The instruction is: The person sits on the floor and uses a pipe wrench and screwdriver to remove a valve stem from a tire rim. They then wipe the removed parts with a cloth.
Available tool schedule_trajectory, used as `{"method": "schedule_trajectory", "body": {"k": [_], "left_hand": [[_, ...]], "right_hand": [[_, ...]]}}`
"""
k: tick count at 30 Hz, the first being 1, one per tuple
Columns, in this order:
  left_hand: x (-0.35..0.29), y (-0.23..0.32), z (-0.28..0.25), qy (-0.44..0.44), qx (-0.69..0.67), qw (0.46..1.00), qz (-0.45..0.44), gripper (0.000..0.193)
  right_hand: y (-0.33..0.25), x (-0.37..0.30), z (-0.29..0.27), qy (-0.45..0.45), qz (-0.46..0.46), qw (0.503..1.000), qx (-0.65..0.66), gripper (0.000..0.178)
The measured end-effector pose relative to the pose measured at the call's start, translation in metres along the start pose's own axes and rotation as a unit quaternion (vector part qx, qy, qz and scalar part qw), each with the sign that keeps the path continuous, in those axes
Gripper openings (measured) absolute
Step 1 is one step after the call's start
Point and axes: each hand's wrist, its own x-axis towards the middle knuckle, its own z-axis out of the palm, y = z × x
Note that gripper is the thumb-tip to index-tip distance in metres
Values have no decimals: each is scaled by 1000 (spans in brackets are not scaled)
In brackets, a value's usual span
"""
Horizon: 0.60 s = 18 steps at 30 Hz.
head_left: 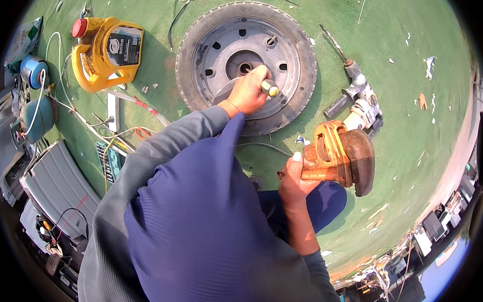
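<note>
Clasping a handle (269, 88), left hand (249, 92) partly hides it; wheel (245, 50) too.

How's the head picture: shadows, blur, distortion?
Head view: shadows fall to the right of the wheel and yellow jug; head view: the blue cloth blurs toward the lower edge; head view: fisheye bends the outer scene, with black corners.

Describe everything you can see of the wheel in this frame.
The wheel lies flat on the green ground: a scuffed, rubber-looking tyre around a dull grey, metal-looking rim with several dark openings and a ringed centre hole. The left hand, gripping a yellow-ended handle, and the grey sleeve hide part of its near side; whether they touch it, I cannot tell.
</note>
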Motion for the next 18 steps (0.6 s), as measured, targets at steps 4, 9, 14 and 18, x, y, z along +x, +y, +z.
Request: {"method": "schedule_trajectory", "body": {"k": [4, 9, 14, 18], "left_hand": [[-5, -1, -4, 37, -1, 999, 2, 24], [-2, 1, -6, 15, 1, 1000, -6, 29], [0, 1, -4, 2, -8, 1000, -21, 33], [8, -3, -16, 38, -4, 999, -18, 26]], "right_hand": [[-5, 28, 28, -68, 115, 988, -80, 32], [-38, 7, -6, -6, -7, 999, 43, 35], [20, 22, 12, -35, 87, 994, -62, 27], [-17, 22, 7, -65, 73, 993, -69, 26]]}}
